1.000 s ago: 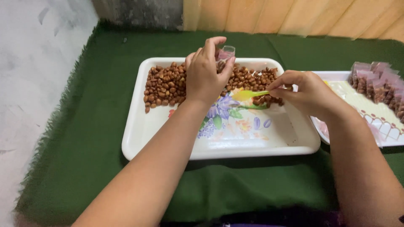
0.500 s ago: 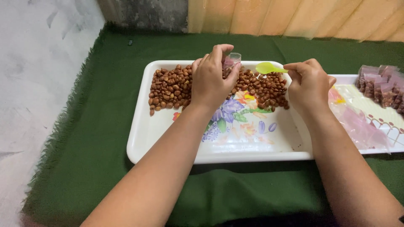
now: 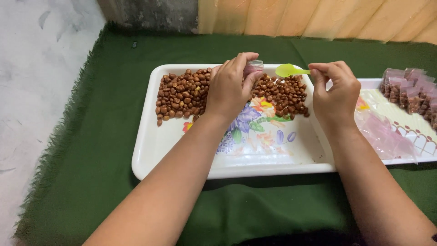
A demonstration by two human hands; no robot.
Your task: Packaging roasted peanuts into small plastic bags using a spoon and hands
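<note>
— What has the person got in their hands over there?

— The left hand (image 3: 227,89) is curled shut around a small clear plastic pouch (image 3: 253,68), pinched between thumb and fingers, its mouth showing just above the knuckles. The right hand (image 3: 336,93) is closed on the handle of a little yellow-green plastic spoon (image 3: 289,70), with the bowl pointing toward the pouch.

— Are spoon and pouch touching?

— No, there is a small gap; the spoon's bowl sits just beside the pouch, both held above the far edge of the heap.

— What heap?

— Brown roasted peanuts (image 3: 182,93), spread across the far half of a white rectangular tray with a flower print (image 3: 150,150). The near half of the tray is bare, showing the flowers. The left hand hides the middle of the heap.

— Anything else on the bench?

— A dark green cloth (image 3: 104,150) covers it. To the right lies a second white tray (image 3: 425,146), with empty clear pouches (image 3: 382,132) near the right wrist and a row of filled peanut packets (image 3: 409,89) at its far end.
</note>
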